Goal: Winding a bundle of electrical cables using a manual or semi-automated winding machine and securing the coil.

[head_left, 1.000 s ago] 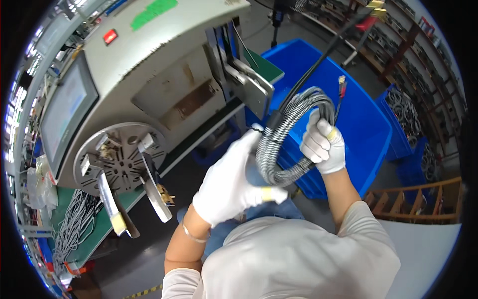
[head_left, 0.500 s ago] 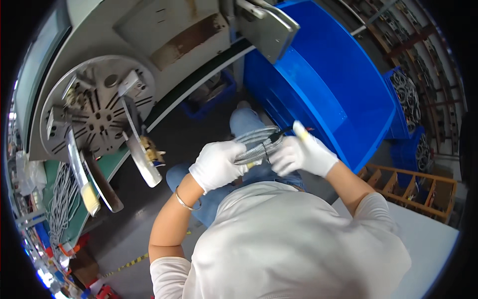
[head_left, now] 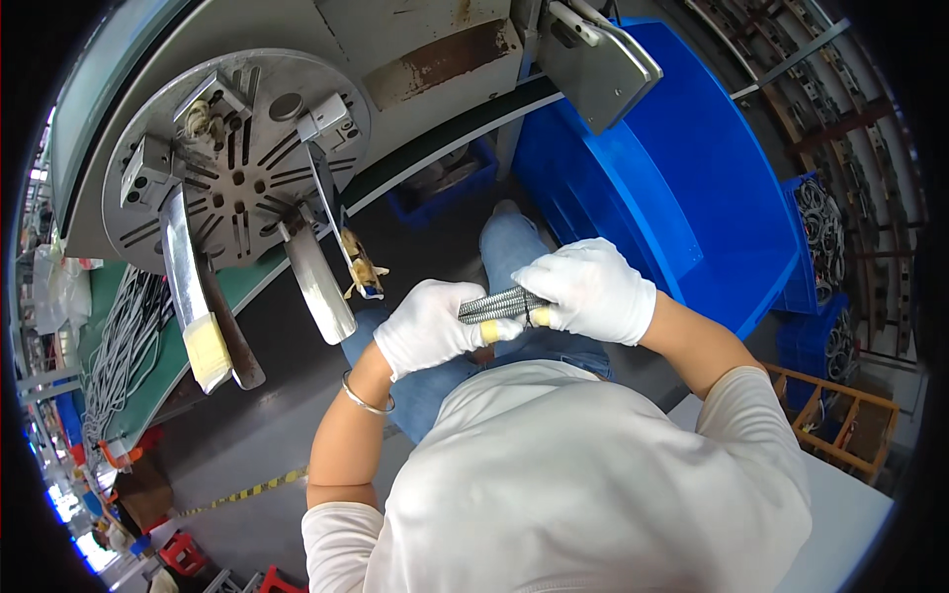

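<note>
A coil of grey braided cable (head_left: 492,305) is held between my two white-gloved hands above my lap, seen nearly edge-on. My left hand (head_left: 433,328) grips its left side, with the thumb along the lower edge. My right hand (head_left: 593,291) is closed round the right end, with its thumb near a dark tie (head_left: 527,314) that crosses the coil. Yellow patches show on both thumbs. Most of the cable's right part, including its ends, is hidden by the right glove.
Left stands a machine with a slotted round metal plate (head_left: 237,188) and curved arms (head_left: 321,287) jutting toward me. Grey cables (head_left: 129,336) lie on the green bench. A large blue bin (head_left: 732,188) is at the right, near a wooden divided tray (head_left: 840,420) and a white tabletop (head_left: 840,514).
The coil has turned from an open ring to edge-on. My right hand, fingers raised before, has closed on it, and the black cable end is out of sight. The view has shifted.
</note>
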Tool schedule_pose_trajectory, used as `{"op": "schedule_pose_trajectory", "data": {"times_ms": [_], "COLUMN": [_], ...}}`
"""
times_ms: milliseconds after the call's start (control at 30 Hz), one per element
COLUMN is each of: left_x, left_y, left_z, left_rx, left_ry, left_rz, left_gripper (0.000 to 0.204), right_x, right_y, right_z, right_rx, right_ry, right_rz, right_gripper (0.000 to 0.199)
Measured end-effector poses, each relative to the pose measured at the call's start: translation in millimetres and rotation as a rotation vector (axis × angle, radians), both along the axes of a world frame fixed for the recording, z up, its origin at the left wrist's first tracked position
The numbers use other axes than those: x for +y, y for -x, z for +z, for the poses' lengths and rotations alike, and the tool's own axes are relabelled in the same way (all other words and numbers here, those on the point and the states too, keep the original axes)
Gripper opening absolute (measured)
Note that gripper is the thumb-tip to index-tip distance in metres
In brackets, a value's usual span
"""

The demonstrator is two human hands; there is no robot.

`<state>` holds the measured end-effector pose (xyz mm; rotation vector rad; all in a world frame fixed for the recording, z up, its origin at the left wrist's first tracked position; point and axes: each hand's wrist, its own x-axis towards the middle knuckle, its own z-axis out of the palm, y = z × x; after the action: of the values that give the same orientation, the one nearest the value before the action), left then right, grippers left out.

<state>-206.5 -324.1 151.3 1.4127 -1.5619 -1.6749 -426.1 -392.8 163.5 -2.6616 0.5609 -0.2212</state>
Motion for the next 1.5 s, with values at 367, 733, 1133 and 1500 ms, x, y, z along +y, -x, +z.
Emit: {"op": "schedule_pose_trajectory", "data": {"times_ms": [367,733,1133,1500], "left_x": [5.8,18.5,149.2,189.5], "left_y": [9.3,-20.7,-119.6,-299.2], "left_z": [-7.5,-50.6,-102.3,-56.0], "left_rx": [-0.071,-0.378,-0.410,-1.516], "left_ry": [0.265,0.385,0.077,0.707], "left_rz": [0.137,0.332,1.114,1.517], "left_gripper": [0.039,0.063,0.034,0.030], "right_x": [-1.9,-37.3,-241.6,-259.0], "right_y": [-12.6,59.9,262.9,290.5], "right_z": [-12.3,24.6,-33.4,-256.4], "right_rx": [-0.347,-0.144,-0.206,0.108], "right_ry": [-0.010,-1.037,-0.289,-0.958], "right_rz": [-0.098,-0.837,-0.894,-1.327], "right_gripper": [0.024,0.025,0.023,0.015]}}
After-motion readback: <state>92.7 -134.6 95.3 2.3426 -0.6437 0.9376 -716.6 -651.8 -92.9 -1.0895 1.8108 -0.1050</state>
